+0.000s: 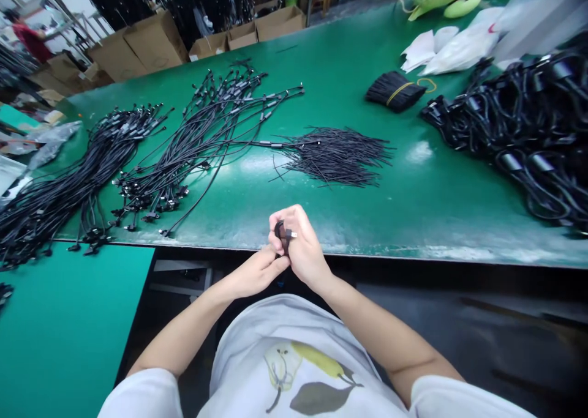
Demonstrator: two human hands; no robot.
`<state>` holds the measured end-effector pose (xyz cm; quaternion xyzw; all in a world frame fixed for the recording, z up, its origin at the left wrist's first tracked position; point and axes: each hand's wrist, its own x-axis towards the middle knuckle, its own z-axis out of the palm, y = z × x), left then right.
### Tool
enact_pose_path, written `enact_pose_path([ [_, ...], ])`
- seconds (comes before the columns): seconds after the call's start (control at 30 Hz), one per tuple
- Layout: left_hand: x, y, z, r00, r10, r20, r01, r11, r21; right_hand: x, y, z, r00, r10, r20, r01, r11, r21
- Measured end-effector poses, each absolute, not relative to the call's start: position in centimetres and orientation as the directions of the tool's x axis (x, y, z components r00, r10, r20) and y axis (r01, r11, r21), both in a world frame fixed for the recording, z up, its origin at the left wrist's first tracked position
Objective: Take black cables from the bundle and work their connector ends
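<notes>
Just above the front edge of the green table, both my hands meet around one black cable (279, 229) wound into a small coil. My right hand (301, 246) curls round the coil, and a plug with a pale metal tip shows against its fingers. From the left, my left hand (260, 271) presses its fingers together at the coil's lower end; part of its grip is hidden. Beyond my hands lies a loose heap of short black ties (340, 155). Long black cables (197, 136) with connector ends lie spread to the left of that heap.
A thick cable bundle (87, 167) runs along the far left of the green table (441, 204). Bundled cables (528, 118) are piled at the right, near a banded bunch of black ties (395, 92). Cardboard boxes (156, 41) stand behind. A person in red (31, 38) is at far left.
</notes>
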<state>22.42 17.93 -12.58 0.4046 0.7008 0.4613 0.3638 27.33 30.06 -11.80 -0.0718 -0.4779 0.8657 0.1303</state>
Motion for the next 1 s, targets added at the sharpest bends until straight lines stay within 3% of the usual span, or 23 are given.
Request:
enact_pose_path([
  [0.13, 22.4, 17.9, -12.4, -0.395, 0.914, -0.089, 0.316, 0.227, 0.921, 27.2, 30.3, -11.4, -0.959, 0.283, 0.015, -0.194, -0.617, -0.763],
  [0.23, 22.7, 18.1, -12.2, -0.438, 0.895, -0.084, 0.277, 0.223, 0.935, 27.3, 30.4, -10.5, -0.966, 0.259, -0.008, -0.176, -0.68, -0.712],
  [0.3, 23.2, 18.2, -12.4, -0.4, 0.9, -0.173, 0.104, 0.232, 0.967, 27.3, 30.6, -10.1, -0.972, 0.233, -0.03, -0.149, -0.709, -0.689],
  [0.37, 23.9, 18.4, -12.7, -0.295, 0.917, -0.27, -0.234, 0.205, 0.951, 26.9, 30.9, -9.8, -0.986, 0.156, -0.062, -0.074, -0.735, -0.674],
  [0.47, 24.9, 18.6, -12.5, -0.246, 0.916, -0.317, -0.674, 0.073, 0.735, 26.0, 31.5, -9.8, -0.994, 0.016, -0.111, 0.06, -0.758, -0.65],
  [0.6, 25.5, 19.2, -11.3, -0.289, 0.883, -0.369, -0.835, -0.044, 0.549, 25.4, 32.5, -10.3, -0.993, 0.107, -0.059, -0.035, -0.713, -0.7],
  [0.7, 25.4, 19.6, -11.1, -0.313, 0.863, -0.397, -0.831, -0.047, 0.554, 26.0, 34.2, -10.2, -0.991, 0.108, 0.079, -0.12, -0.461, -0.879],
  [0.77, 25.0, 19.8, -11.5, -0.418, 0.815, -0.4, -0.75, -0.062, 0.658, 26.9, 36.0, -9.7, -0.955, 0.156, 0.25, -0.266, -0.086, -0.96],
  [0.8, 24.6, 19.8, -11.7, -0.477, 0.786, -0.393, -0.692, -0.06, 0.719, 27.3, 37.0, -9.4, -0.913, 0.156, 0.377, -0.354, 0.153, -0.923],
  [0.83, 24.3, 19.8, -11.9, -0.52, 0.764, -0.382, -0.636, -0.048, 0.77, 27.8, 37.9, -9.1, -0.857, 0.098, 0.506, -0.436, 0.385, -0.813],
  [0.9, 23.4, 19.8, -12.0, -0.488, 0.781, -0.389, -0.605, 0.019, 0.796, 28.4, 39.2, -8.9, -0.759, -0.193, 0.621, -0.557, 0.687, -0.467],
  [0.97, 22.6, 19.7, -11.9, -0.329, 0.831, -0.448, -0.689, 0.113, 0.716, 28.6, 39.9, -9.1, -0.719, -0.486, 0.496, -0.638, 0.744, -0.196],
  [1.0, 22.3, 19.6, -11.7, -0.244, 0.844, -0.478, -0.742, 0.155, 0.653, 28.6, 40.0, -9.4, -0.711, -0.566, 0.416, -0.662, 0.738, -0.128],
])
